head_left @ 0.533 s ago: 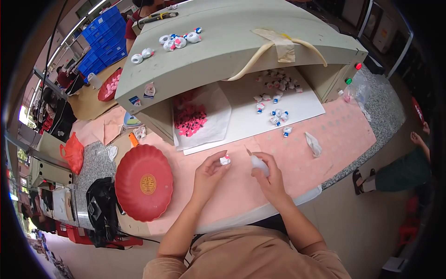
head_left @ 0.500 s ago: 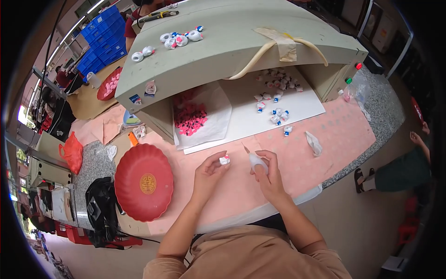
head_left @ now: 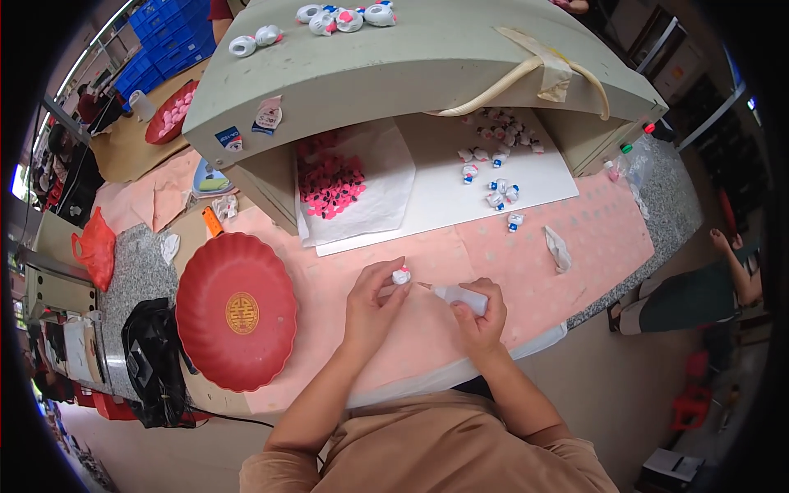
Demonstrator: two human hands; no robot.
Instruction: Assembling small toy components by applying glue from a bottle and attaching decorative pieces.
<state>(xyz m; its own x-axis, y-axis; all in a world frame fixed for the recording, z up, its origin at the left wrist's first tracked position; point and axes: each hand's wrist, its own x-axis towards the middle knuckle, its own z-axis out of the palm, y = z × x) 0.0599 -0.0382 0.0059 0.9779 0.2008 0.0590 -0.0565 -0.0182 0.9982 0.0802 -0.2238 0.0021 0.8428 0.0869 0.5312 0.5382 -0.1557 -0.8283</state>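
My left hand (head_left: pixel 374 300) pinches a small white figurine piece with a pink spot (head_left: pixel 401 275) between thumb and fingertips. My right hand (head_left: pixel 481 320) is wrapped round a translucent squeeze bottle (head_left: pixel 462 299), which lies nearly level. Its thin nozzle points left at the piece, with a small gap between them. Ahead, inside the grey box-like housing (head_left: pixel 345 90), several white and blue figurine pieces (head_left: pixel 503 195) stand on a white board (head_left: pixel 427 197). Beside them, pink and black flat pieces (head_left: pixel 329 185) lie heaped on white paper (head_left: pixel 390 177).
A red scalloped bowl (head_left: pixel 246 353) stands left of my hands. A crumpled white tissue (head_left: pixel 556 249) lies to the right on the pink sheet (head_left: pixel 600 238). An orange-handled tool (head_left: pixel 212 221) and a black bag (head_left: pixel 152 361) are at left. Another person (head_left: pixel 690 287) is at right.
My right hand has tipped the bottle from upright to nearly level, bringing its nozzle close to the piece in my left hand. The whole view has shifted slightly.
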